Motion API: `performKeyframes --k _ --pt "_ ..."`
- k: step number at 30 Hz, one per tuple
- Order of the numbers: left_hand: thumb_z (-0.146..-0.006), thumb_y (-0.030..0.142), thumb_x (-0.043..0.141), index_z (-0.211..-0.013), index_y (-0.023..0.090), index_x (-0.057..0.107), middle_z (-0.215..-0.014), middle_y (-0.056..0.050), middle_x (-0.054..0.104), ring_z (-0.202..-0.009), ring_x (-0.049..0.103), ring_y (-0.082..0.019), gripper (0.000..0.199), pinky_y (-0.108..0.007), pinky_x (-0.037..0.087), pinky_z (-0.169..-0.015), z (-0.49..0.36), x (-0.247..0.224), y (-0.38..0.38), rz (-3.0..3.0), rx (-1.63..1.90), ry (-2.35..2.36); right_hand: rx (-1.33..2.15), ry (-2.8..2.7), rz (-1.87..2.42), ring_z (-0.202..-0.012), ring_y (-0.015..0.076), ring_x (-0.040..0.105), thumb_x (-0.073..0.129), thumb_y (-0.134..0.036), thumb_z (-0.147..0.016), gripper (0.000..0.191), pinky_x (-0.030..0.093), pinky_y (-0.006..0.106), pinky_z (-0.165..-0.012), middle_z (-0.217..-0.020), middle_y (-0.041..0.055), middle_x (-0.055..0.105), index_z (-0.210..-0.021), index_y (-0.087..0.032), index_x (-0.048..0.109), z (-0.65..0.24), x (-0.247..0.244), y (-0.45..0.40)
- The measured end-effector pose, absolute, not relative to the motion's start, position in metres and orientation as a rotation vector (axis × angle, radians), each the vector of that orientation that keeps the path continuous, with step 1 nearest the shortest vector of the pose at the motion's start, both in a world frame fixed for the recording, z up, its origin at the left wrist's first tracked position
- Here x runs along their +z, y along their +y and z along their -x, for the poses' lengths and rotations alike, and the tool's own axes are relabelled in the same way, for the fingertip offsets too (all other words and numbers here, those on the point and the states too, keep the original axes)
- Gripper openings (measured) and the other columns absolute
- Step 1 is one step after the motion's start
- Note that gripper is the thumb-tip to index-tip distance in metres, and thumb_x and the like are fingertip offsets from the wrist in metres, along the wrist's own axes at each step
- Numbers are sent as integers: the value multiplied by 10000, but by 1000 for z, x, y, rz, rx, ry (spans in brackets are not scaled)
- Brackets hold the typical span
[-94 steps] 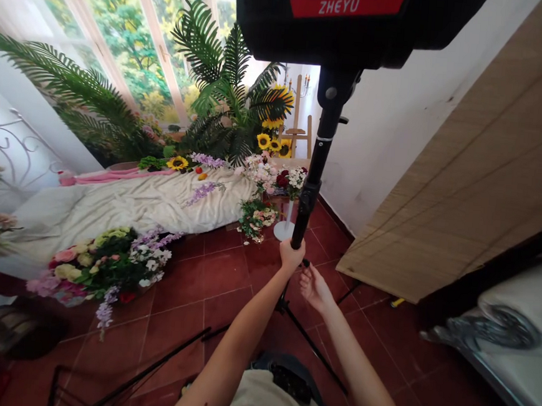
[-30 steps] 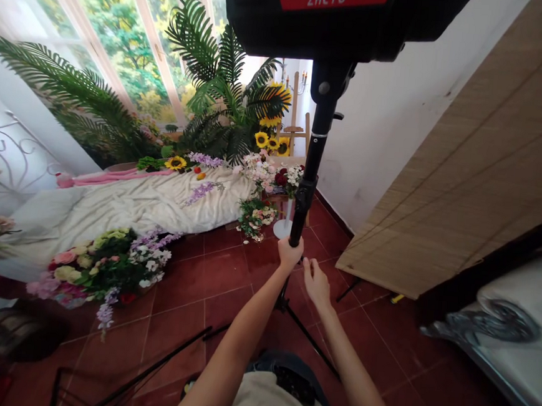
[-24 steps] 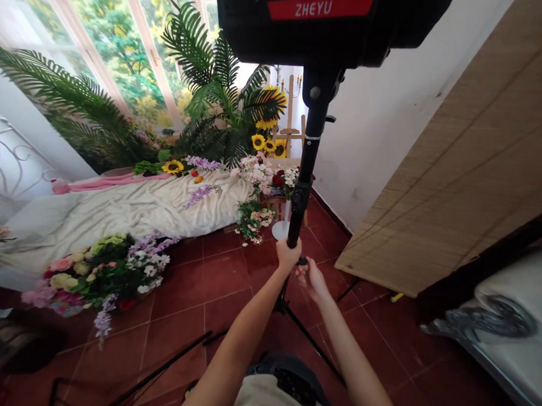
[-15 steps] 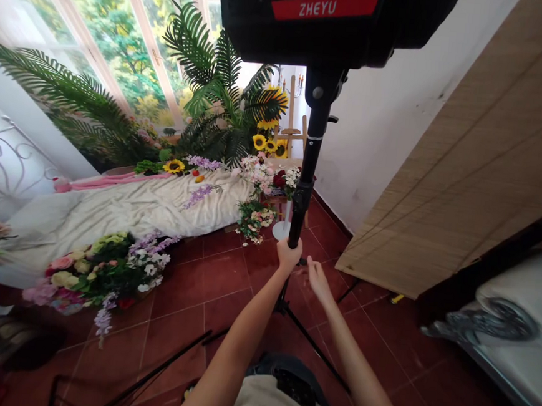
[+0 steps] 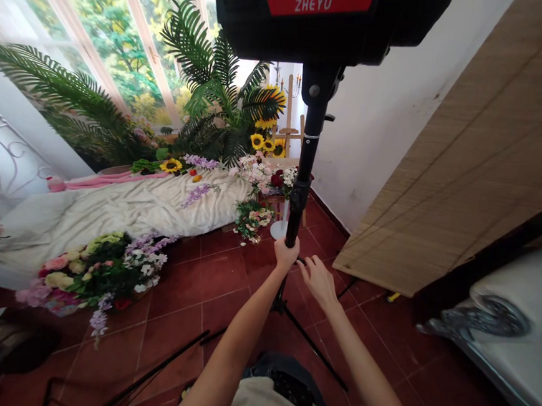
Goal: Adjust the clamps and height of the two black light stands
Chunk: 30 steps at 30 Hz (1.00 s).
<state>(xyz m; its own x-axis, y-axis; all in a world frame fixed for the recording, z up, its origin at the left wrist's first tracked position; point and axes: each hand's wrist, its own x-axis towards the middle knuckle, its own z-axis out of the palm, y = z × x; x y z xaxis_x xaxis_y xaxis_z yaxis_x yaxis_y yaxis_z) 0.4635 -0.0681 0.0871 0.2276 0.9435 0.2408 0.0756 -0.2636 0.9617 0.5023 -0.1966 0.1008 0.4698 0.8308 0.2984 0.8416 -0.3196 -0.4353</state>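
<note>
A black light stand (image 5: 308, 149) rises in front of me, carrying a large black studio light (image 5: 303, 36) with a red ZHEYU label. My left hand (image 5: 286, 253) is wrapped round the stand's pole, low down. Just right of it, my right hand (image 5: 317, 278) has its fingertips at a small dark locking knob (image 5: 300, 260) on the stand, thumb and fingers about it. The fingers partly hide the knob. Below the hands, a stand leg (image 5: 318, 347) spreads out over the floor.
A couch with a cream cloth (image 5: 148, 209) lies left, with flower bunches (image 5: 87, 270) before it and palm fronds (image 5: 223, 93) behind. A bamboo blind (image 5: 423, 177) leans right, near a silver carved sofa (image 5: 491, 320). Another black stand leg (image 5: 159, 366) crosses the red tiles (image 5: 177, 321).
My right hand has turned and moved in to the knob, its fingers now at it. My left hand keeps its grip on the pole. The view has shifted slightly.
</note>
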Motion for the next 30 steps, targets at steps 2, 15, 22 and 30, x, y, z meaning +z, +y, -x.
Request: performKeyframes --k 2,15,22,30 --pt "-698 388 584 -458 174 403 -454 36 369 -455 331 -71 369 -206 274 -457 -463 87 -68 -1564 1171 998 -22 -1388 2134 -748 171 544 287 -517 -925 440 333 236 -571 -856 75 585 -837 -215 594 -505 100 -194" --pt "-706 380 575 -469 172 394 -462 41 354 -458 316 -67 364 -204 262 -456 -463 85 -67 -1588 1177 972 333 -1051 1694 -443 92 320 407 -610 -827 574 232 233 -460 -435 -26 368 -453 -176 429 -516 71 -174" --pt "-702 410 604 -476 165 439 -458 40 374 -454 338 -67 372 -198 275 -456 -463 86 -67 -1579 1145 981 397 -1029 1699 -432 119 433 365 -595 -853 600 348 238 -504 -414 -4 475 -448 -179 515 -517 67 -169" --pt "-702 497 625 -607 152 542 -559 13 515 -531 453 -95 367 -205 359 -537 -451 91 -71 -1604 1062 832 366 -1045 1716 -431 120 451 318 -654 -835 639 333 227 -485 -424 8 499 -449 -182 509 -516 73 -174"
